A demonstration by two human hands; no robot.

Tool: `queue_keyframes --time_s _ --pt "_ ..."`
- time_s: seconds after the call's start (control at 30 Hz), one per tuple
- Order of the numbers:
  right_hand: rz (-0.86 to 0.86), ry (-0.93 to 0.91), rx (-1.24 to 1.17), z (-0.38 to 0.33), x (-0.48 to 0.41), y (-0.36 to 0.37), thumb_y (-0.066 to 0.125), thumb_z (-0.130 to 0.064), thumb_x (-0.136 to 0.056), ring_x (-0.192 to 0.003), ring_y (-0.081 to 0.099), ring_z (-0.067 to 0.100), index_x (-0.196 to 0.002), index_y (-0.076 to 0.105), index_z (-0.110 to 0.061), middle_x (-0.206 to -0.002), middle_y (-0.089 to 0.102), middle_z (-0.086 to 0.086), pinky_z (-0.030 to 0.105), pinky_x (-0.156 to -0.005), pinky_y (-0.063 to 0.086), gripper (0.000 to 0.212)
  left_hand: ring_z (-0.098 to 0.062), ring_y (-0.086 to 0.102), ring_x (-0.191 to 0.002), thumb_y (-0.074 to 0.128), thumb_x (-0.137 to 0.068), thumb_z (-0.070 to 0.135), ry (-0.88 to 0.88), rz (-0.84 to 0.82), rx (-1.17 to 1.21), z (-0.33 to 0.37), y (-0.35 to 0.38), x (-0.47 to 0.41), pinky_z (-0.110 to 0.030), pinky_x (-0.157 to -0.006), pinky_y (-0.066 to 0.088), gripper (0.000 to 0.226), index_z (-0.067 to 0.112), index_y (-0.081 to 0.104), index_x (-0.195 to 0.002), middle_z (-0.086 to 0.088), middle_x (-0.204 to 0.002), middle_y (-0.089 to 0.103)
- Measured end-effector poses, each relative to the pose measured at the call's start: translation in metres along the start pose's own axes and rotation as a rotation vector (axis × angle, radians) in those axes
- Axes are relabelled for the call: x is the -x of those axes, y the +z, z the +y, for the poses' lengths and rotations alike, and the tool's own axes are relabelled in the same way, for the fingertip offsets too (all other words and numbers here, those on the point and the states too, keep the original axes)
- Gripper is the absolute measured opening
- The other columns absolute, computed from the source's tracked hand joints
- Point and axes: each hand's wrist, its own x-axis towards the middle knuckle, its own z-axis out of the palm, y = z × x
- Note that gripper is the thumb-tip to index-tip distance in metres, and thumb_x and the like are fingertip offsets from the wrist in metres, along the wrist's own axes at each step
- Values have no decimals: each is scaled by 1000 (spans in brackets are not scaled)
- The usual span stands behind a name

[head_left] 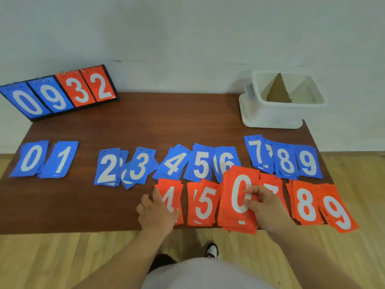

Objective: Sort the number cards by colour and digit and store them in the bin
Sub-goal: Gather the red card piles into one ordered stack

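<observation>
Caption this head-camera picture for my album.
Right hand holds a red stack topped by 0; left hand touches the red 4; blue cards run 0 to 9.

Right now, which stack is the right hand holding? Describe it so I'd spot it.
On the brown table, look along the edge nearest the person. Between the red 5 pile and red 7 pile, the right hand pinches a red stack showing 0, the only red 0.

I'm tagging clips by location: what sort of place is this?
Probably a gym or sports hall: pale wooden plank floor, a black flip scoreboard showing blue and red digits against the plain white wall, and matching number cards spread on a brown wooden table.
</observation>
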Motion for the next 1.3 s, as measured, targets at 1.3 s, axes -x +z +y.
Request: queue_keyframes --time_s 1.3 --pt "-285 -102 -401 -88 44 124 64 5 -90 -94 64 39 -101 73 -20 -106 73 22 58 -91 49 29 -19 66 -78 61 -89 10 380 -154 734 -42 -144 42 -31 -67 52 26 34 59 -101 5 -99 67"
